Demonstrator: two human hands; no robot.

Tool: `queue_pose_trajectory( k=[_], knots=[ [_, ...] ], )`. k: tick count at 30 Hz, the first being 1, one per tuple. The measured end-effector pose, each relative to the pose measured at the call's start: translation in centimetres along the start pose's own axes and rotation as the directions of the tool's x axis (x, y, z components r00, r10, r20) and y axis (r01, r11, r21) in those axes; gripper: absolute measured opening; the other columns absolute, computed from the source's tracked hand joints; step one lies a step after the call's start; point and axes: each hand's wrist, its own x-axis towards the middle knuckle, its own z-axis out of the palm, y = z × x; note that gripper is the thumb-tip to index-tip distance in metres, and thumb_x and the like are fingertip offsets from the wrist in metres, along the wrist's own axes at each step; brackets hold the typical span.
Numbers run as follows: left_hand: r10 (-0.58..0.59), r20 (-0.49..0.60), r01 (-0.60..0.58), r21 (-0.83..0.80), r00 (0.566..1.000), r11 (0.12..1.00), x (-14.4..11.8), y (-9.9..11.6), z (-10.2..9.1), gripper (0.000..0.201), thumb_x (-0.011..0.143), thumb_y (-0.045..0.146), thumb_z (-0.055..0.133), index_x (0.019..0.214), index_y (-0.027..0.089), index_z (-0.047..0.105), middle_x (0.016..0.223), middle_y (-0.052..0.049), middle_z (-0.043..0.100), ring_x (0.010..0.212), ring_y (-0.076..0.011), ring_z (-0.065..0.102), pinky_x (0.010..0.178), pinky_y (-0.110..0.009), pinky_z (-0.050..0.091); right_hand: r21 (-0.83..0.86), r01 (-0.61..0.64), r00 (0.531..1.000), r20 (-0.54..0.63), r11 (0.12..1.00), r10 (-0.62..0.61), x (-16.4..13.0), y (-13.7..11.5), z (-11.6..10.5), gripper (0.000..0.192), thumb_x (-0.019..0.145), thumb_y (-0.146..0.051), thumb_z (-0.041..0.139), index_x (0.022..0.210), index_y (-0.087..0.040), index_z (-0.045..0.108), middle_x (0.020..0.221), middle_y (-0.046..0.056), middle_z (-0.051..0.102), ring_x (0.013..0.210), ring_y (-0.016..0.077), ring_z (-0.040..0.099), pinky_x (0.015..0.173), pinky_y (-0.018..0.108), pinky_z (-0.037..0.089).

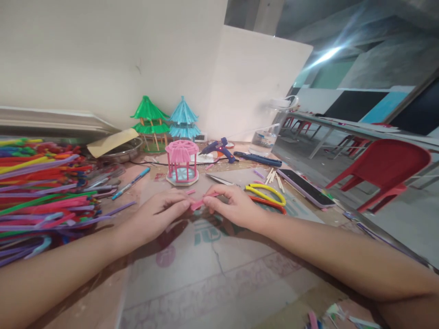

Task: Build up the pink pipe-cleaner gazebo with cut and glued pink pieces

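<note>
Between my fingertips is a short piece of pink pipe cleaner [197, 204], pinched at its left end by my left hand [169, 208] and at its right by my right hand [231, 205]. Both hands are closed, low over the covered tabletop. Just beyond them stands a small pink pavilion model [181, 160] with thin posts and a pale blue floor. Scissors [265, 194] with yellow and orange handles lie beside my right hand, their blades pointing left. Another small pink piece [190, 192] rests near my left fingertips.
A large pile of coloured pipe cleaners [44, 196] fills the left side. Green [149, 123] and blue [184, 119] pagoda models stand at the back. A glue gun [219, 148], a blue cutter [259, 159], small sticks [274, 178] and a phone [306, 187] lie to the right.
</note>
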Motion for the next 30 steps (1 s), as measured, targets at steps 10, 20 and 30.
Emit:
queue_pose_trajectory(
  k=[10,20,30],
  knots=[
    [0.091,-0.016,-0.091,0.021,0.996,0.996,-0.2,-1.0,0.6,0.025,0.081,0.039,0.056,0.089,0.020,0.070,0.094,-0.004,0.071,0.089,-0.0198,0.063,0.081,-0.030,0.049,0.017,0.015,1.000,0.008,1.000,-0.015,-0.1,-0.1,-0.2,0.018,0.084,-0.028,0.052,0.074,-0.016,0.062,0.063,-0.001,0.061,0.061,0.0106,0.057,0.061,0.022,0.044],
    [0.186,-0.003,-0.186,-0.007,0.983,0.983,0.1,-1.5,0.6,0.019,0.083,0.034,0.058,0.079,0.023,0.073,0.081,0.000,0.074,0.077,-0.0158,0.064,0.071,-0.024,0.049,-0.001,0.071,0.996,0.054,0.997,-0.071,-0.3,0.2,-0.1,0.019,0.084,-0.028,0.052,0.073,-0.016,0.062,0.063,-0.001,0.060,0.060,0.0105,0.056,0.063,0.022,0.045],
    [0.092,0.007,-0.092,0.033,0.996,0.995,0.0,-1.2,0.7,0.022,0.082,0.035,0.057,0.093,0.023,0.071,0.094,-0.002,0.073,0.087,-0.0189,0.063,0.080,-0.028,0.048,-0.169,0.217,0.976,0.016,0.961,-0.218,-0.3,0.4,0.0,0.019,0.086,-0.026,0.052,0.075,-0.017,0.065,0.072,0.001,0.065,0.070,0.0125,0.058,0.068,0.023,0.043]
  ],
)
